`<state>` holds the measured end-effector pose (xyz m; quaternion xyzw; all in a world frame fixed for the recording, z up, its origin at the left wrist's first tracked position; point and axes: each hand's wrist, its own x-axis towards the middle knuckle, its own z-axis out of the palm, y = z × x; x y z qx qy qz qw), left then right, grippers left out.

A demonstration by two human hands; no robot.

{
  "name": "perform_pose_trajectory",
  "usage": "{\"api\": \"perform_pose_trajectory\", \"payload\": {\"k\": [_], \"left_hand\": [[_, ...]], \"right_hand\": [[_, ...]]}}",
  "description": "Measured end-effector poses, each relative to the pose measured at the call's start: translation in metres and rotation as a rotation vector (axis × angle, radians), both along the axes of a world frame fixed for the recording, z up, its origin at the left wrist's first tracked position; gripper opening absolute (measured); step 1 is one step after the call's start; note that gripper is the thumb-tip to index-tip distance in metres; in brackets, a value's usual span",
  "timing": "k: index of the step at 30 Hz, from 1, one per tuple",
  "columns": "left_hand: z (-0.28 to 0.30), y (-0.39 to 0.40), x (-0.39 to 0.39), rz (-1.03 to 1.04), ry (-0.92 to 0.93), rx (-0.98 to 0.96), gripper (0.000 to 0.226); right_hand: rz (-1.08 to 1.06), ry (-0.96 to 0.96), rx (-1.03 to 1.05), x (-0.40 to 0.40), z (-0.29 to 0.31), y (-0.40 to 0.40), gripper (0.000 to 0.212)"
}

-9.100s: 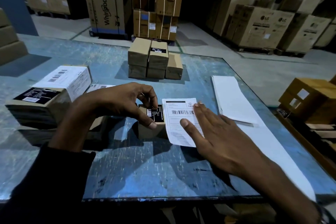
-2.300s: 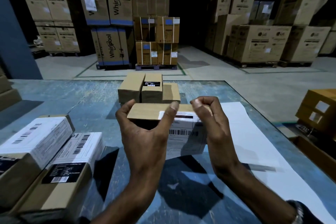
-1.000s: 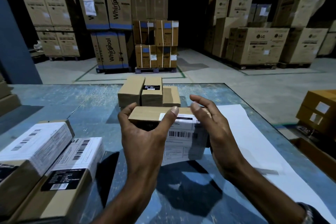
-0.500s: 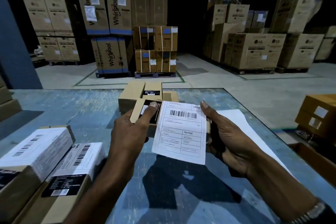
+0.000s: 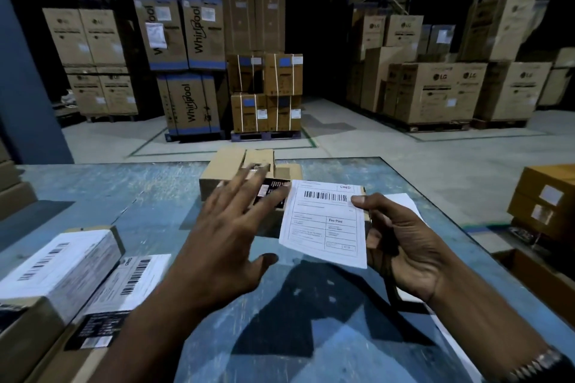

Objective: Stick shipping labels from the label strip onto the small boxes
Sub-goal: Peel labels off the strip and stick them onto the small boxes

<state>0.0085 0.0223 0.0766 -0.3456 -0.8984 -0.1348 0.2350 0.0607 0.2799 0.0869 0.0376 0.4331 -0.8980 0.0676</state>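
Note:
My right hand (image 5: 401, 246) holds a small brown box (image 5: 273, 193) up above the table, thumb on the top right corner of the white shipping label (image 5: 325, 222) stuck to its face. The label's lower part hangs free below the box. A black product sticker shows on the box left of the label. My left hand (image 5: 227, 236) is off the box, fingers spread and blurred, hovering in front of its left end. The white label strip (image 5: 404, 205) lies on the table behind my right hand, mostly hidden.
Two labelled boxes (image 5: 56, 270) lie at the near left of the blue table (image 5: 149, 190). A cluster of small unlabelled boxes (image 5: 227, 165) stands at the table's far middle. Cartons (image 5: 544, 196) sit off the right edge. Large appliance cartons stand on the warehouse floor behind.
My left hand has let go of the box and spread open beside it. The box now rests in my right hand alone, tilted with the label facing me.

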Motion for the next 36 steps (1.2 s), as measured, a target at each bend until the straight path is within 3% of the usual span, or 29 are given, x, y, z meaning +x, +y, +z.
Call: {"api": "perform_pose_trajectory", "payload": {"k": [6, 8, 12, 15, 16, 18, 20, 23, 28, 36], "left_hand": [[-0.002, 0.003, 0.001, -0.152, 0.172, 0.1, 0.068], [0.001, -0.001, 0.003, -0.162, 0.065, 0.16, 0.067], [0.003, -0.003, 0.007, -0.281, -0.317, 0.421, 0.064], [0.006, -0.004, 0.008, -0.317, -0.435, 0.42, 0.059], [0.007, -0.004, 0.008, -0.315, -0.471, 0.399, 0.056], [0.01, -0.006, 0.01, -0.314, -0.578, 0.365, 0.049], [0.011, -0.006, 0.01, -0.305, -0.663, 0.323, 0.048], [0.006, -0.004, 0.008, -0.278, -0.731, 0.23, 0.048], [-0.002, 0.003, 0.009, -0.277, -0.751, 0.179, 0.061], [-0.023, -0.001, 0.012, -0.225, -0.616, 0.212, 0.068]], "right_hand": [[0.021, -0.093, 0.044, -0.004, -0.006, -0.005, 0.051], [0.06, -0.076, 0.142, -0.003, -0.005, -0.002, 0.057], [0.144, 0.121, 0.435, -0.005, -0.006, 0.014, 0.092], [0.239, 0.25, 0.688, -0.005, -0.012, 0.025, 0.105], [0.27, 0.259, 0.785, -0.002, -0.012, 0.026, 0.098], [0.329, 0.298, 0.878, 0.0, -0.011, 0.024, 0.057], [0.346, 0.294, 0.938, 0.001, -0.011, 0.021, 0.043], [0.408, 0.282, 1.03, -0.001, -0.017, 0.021, 0.051], [0.445, 0.305, 0.967, 0.001, -0.024, 0.016, 0.058], [0.367, 0.315, 0.986, -0.004, -0.03, 0.014, 0.072]]}}
